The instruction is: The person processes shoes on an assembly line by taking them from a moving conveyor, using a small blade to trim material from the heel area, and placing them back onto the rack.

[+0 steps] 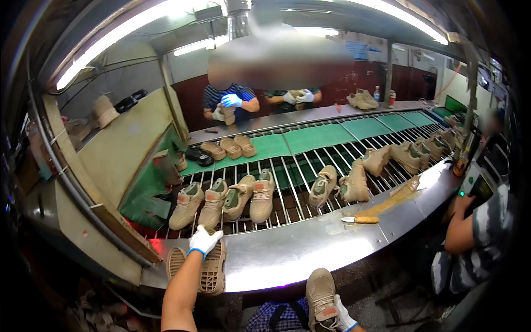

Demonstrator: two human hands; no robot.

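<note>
Though aslant, held sneaker (321,290) toe-forward

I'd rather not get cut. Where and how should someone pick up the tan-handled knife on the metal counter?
Probably best by the middle of its tan handle, from above and the right. The knife lies on the metal counter, handle to the right, bare blade to the left, so that approach should avoid the blade.

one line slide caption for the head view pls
A gloved left hand on a tan sole at a metal counter, the right hand holding a tan shoe.
</note>
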